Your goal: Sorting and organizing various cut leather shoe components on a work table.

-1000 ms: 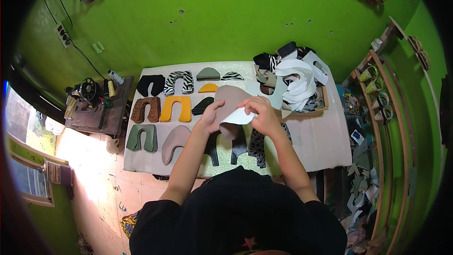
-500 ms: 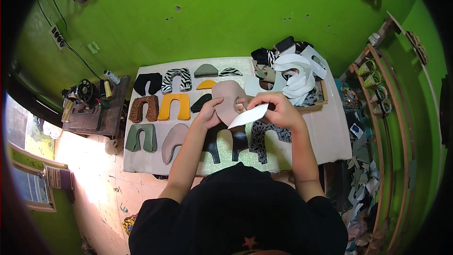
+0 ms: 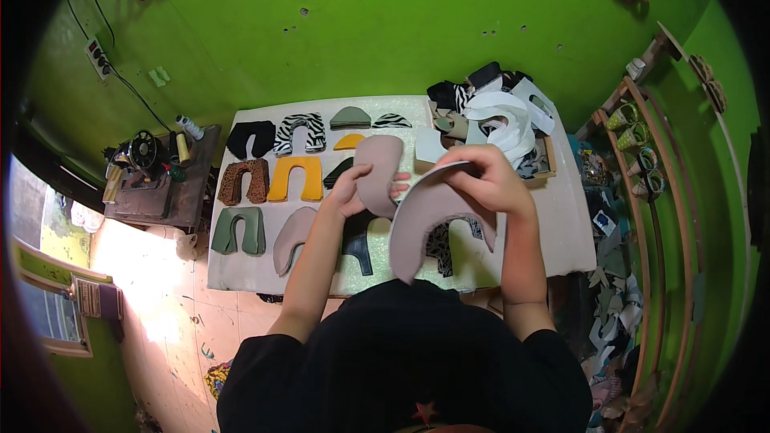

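Over the table, my left hand (image 3: 348,194) is closed on a dusty-pink shoe upper piece (image 3: 378,162), thumb on its face and fingers behind it. My right hand (image 3: 491,180) pinches the top of a second dusty-pink curved upper piece (image 3: 421,212), whose ends hang down. The two pieces overlap or nearly meet in view between my hands. Below them lie a black U-shaped piece (image 3: 358,250) and a black-and-grey patterned one (image 3: 439,245), both partly hidden. Beside my left forearm is another dusty-pink U-shaped piece (image 3: 290,239).
Rows of cut pieces cover the table's left: black, zebra, leopard (image 3: 243,182), yellow (image 3: 295,180) and green (image 3: 241,231). A box of scraps (image 3: 501,132) stands at the back right. A sewing machine (image 3: 144,156) is at far left, a wooden rack (image 3: 662,216) at right.
My right hand has swung its piece from a pale edge-on view to hang down, showing the pink side, apart from the left hand's piece. My left hand has barely shifted.
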`<state>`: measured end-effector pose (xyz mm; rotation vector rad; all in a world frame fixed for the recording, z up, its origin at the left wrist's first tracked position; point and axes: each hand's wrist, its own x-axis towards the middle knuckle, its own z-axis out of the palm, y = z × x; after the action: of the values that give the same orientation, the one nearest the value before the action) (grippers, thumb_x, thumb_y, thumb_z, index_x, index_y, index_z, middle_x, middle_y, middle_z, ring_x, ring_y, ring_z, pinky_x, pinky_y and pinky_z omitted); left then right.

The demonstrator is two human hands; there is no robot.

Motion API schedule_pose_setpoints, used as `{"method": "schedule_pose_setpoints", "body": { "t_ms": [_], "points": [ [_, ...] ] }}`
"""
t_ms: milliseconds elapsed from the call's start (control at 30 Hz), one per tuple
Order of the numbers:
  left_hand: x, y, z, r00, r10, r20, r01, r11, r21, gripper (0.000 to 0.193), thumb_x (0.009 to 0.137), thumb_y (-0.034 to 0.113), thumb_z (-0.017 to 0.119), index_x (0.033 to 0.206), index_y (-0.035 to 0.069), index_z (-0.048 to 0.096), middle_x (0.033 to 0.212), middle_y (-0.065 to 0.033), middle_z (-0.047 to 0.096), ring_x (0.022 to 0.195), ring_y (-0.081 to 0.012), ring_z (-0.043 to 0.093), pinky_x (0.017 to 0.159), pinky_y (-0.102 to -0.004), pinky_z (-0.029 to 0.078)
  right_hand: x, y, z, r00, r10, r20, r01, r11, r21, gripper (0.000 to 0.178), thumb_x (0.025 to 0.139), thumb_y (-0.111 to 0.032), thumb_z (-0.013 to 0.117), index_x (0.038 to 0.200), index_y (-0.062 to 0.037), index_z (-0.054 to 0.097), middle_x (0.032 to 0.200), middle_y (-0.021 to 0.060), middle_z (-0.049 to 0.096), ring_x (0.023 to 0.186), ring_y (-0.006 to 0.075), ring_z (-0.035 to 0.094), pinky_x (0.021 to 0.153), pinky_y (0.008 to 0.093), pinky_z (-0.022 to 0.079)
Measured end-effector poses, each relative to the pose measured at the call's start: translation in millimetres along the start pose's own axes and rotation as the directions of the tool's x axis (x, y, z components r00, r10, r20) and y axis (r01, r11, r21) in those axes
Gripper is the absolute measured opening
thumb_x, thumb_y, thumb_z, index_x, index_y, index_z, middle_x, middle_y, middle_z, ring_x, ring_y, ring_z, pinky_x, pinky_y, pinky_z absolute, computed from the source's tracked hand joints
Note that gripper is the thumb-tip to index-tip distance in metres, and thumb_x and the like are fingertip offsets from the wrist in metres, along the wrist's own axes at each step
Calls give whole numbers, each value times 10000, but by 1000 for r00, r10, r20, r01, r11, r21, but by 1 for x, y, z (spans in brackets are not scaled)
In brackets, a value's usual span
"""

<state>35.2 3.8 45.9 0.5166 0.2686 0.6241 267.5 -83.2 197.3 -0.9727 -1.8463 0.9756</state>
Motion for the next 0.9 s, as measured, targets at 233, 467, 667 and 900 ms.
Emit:
{"method": "schedule_pose_setpoints", "body": {
  "t_ms": [233,467,667,900],
  "points": [
    [11,-9,3,973,-151,176,141,988,67,500,905,316,328,1189,-82,430,1116,-254,530,973,-355,571,843,-416,480,32,40,26,985,167,41,-169,984,56,168,798,-84,596,931,19,608,813,33,608,738,80,532,673,237,448],
    [8,-8,10,921,-214,325,214,976,37,596,908,398,273,1189,-110,407,1072,-292,526,969,-406,561,830,-429,484,41,65,34,986,162,39,-162,987,-26,227,787,-113,575,956,36,605,807,112,634,740,151,577,706,276,459],
    [5,-8,9,937,-219,273,225,974,8,624,921,424,242,1200,-116,382,1033,-289,531,913,-420,577,793,-439,500,42,78,34,984,166,72,-163,986,-42,225,781,-112,578,958,23,609,814,117,642,742,153,586,709,278,459],
    [5,-8,9,932,-224,285,236,972,-5,616,919,423,250,1197,-109,389,1012,-289,533,884,-403,592,772,-431,509,42,81,35,986,149,71,-145,988,-58,230,782,-112,584,970,18,609,833,123,646,756,154,589,721,275,458]
  ]
}}
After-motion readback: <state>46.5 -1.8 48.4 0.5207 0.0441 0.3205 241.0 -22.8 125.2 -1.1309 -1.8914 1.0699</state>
